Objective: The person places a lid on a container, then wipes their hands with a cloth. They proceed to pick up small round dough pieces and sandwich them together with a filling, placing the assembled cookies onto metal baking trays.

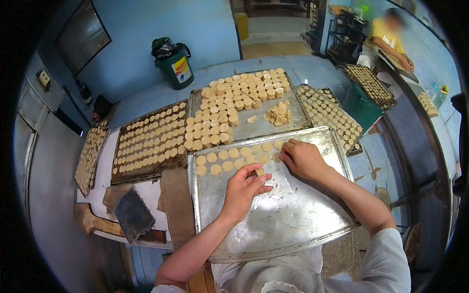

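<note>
In front of me lies a shiny metal baking tray (254,222), with two rows of flat, round dough discs (227,166) along its far side. My left hand (243,189) hovers over the tray, its fingers curled round a short stack of dough discs (260,172). At the right end of the rows, my right hand (304,160) is bent down with its fingertips together at a pale dough disc (276,157), low on the tray. The hand partly covers that disc. Behind, another tray (259,126) bears many stacked dough rounds (215,119) and a heap of dough scraps (278,114).
At the left stands a dark tray (146,173) filled with disc rows; another tray (88,163) tilts beside it. Dark cloths (133,215) lie nearer. More filled trays (327,115) are at the right. A green bin (175,71) stands by the wall. Another person (386,39) works far right.
</note>
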`<state>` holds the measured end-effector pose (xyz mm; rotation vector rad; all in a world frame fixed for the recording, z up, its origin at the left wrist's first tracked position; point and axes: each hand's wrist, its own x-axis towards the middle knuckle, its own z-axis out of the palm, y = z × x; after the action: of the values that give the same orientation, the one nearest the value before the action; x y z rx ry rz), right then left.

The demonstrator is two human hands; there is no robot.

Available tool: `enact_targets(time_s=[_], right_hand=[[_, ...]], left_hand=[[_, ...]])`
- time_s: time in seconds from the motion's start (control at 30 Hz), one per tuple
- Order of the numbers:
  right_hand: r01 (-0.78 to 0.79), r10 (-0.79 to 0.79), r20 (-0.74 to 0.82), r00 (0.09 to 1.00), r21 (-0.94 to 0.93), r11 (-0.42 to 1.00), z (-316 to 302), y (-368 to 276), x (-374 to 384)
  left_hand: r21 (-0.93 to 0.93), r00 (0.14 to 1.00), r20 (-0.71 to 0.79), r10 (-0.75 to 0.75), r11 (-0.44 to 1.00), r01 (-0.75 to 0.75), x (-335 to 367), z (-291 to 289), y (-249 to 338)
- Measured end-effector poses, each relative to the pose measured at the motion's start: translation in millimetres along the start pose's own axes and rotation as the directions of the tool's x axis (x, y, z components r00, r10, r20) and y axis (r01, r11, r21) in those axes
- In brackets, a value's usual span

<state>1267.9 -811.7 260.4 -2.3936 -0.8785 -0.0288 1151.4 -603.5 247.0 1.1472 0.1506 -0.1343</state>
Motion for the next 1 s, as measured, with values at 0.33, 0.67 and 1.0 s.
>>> enact_targets(time_s=[0.33, 0.67, 1.0], right_hand=[[-0.062, 0.037, 0.083, 0.996, 0.320, 0.946, -18.5, 12.3, -8.9], [-0.182, 0.167, 0.108, 0.980, 0.147, 0.972, -15.6, 33.2, 2.8], [-0.220, 0.221, 0.078, 0.972, -0.028, 0.975, -50.9, 46.3, -18.8]], left_hand=[[0.000, 1.000, 0.002, -0.019, 1.000, 0.019, 13.6, 13.0, 4.1], [0.017, 0.980, 0.187, -0.062, 0.998, 0.060, 26.6, 30.9, -1.1], [-0.072, 0.984, 0.178, -0.028, 0.997, 0.042, 30.9, 38.8, -15.0]])
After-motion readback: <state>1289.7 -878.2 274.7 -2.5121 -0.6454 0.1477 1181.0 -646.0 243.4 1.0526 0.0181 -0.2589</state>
